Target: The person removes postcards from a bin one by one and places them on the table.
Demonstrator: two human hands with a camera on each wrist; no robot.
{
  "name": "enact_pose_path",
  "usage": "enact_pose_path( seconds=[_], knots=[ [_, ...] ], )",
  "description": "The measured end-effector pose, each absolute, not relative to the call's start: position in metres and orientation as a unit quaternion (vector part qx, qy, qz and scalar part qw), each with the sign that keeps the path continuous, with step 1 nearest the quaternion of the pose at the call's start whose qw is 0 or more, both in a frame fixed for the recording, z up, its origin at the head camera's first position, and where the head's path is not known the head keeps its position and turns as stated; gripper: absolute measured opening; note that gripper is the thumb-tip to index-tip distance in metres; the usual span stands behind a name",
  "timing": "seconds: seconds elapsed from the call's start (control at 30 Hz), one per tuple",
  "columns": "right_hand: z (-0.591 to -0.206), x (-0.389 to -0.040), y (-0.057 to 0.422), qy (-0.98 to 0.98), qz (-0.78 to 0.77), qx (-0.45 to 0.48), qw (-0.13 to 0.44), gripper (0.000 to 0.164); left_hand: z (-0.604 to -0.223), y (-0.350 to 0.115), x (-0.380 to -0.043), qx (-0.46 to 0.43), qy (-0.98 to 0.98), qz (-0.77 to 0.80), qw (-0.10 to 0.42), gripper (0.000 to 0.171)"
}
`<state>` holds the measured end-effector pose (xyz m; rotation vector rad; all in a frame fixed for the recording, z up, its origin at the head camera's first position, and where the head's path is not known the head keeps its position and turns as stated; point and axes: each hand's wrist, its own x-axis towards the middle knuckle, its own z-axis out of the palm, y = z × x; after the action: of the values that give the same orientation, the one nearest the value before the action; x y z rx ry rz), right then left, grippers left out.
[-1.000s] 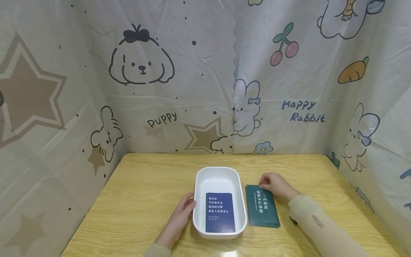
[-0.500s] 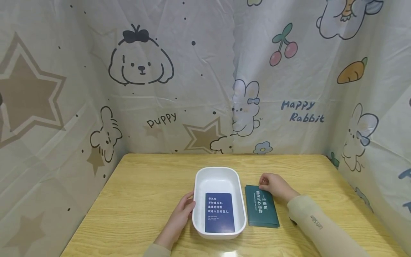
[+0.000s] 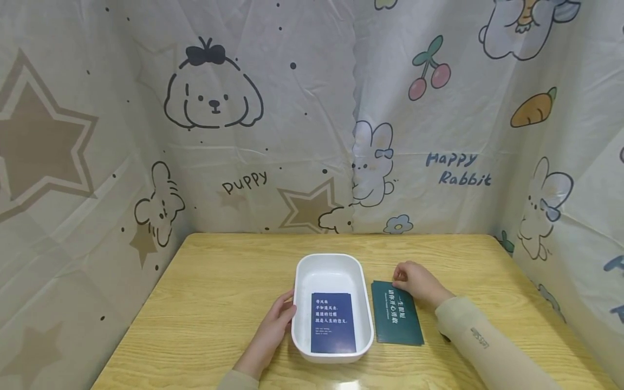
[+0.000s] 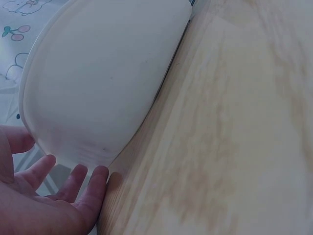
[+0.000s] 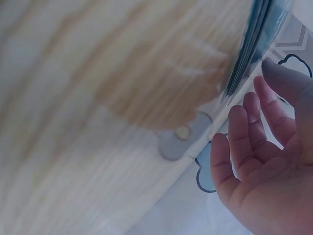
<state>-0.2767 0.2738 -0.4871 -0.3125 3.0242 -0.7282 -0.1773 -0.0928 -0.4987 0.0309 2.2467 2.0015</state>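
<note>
A white rectangular tub (image 3: 303,271) stands upright on the table, with dark blue cards (image 3: 333,338) printed in white lying inside. My left hand (image 3: 273,325) rests against the tub's left side. In the left wrist view, its fingertips (image 4: 100,171) touch the tub's outer wall (image 4: 98,83), spread and lightly bent. Right of the tub lies a stack of green cards (image 3: 400,327) with white lettering. My right hand (image 3: 420,281) pinches the far edge of this stack, its thumb over the top. In the right wrist view, several card edges (image 5: 247,49) show beside the thumb and forefinger.
Both sit on a light wooden table (image 3: 219,281) with rounded far corners. A patterned cloth (image 3: 292,146) with cartoon animals and stars hangs around the back and both sides. Table surface lies to the left of the tub and beyond the green stack.
Both hands keep their places at the tub and the green cards. The lower edge of the green stack looks slightly more even. The head view has shifted very slightly.
</note>
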Motion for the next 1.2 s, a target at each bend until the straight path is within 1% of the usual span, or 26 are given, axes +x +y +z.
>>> enact_pose_path(
  seconds=[0.23,0.57,0.77,1.0,1.2],
  knots=[
    [-0.475,-0.271,0.263,0.968,-0.234,-0.094,0.005,0.006,-0.499,-0.094,-0.177,0.008,0.746,0.663,0.068,0.048],
    [-0.444,-0.266,0.243,0.965,-0.215,-0.138,-0.06,0.008,-0.5,-0.093,-0.176,0.008,0.748,0.66,0.069,0.049],
    [-0.43,-0.257,0.225,0.955,-0.216,-0.187,-0.082,0.007,-0.503,-0.092,-0.179,0.01,0.746,0.662,0.064,0.047],
    [-0.429,-0.249,0.204,0.945,-0.192,-0.242,-0.106,0.011,-0.505,-0.093,-0.179,0.011,0.746,0.662,0.064,0.047],
    [-0.432,-0.241,0.184,0.941,-0.176,-0.27,-0.106,0.016,-0.505,-0.093,-0.18,0.013,0.746,0.662,0.063,0.048]
  ],
)
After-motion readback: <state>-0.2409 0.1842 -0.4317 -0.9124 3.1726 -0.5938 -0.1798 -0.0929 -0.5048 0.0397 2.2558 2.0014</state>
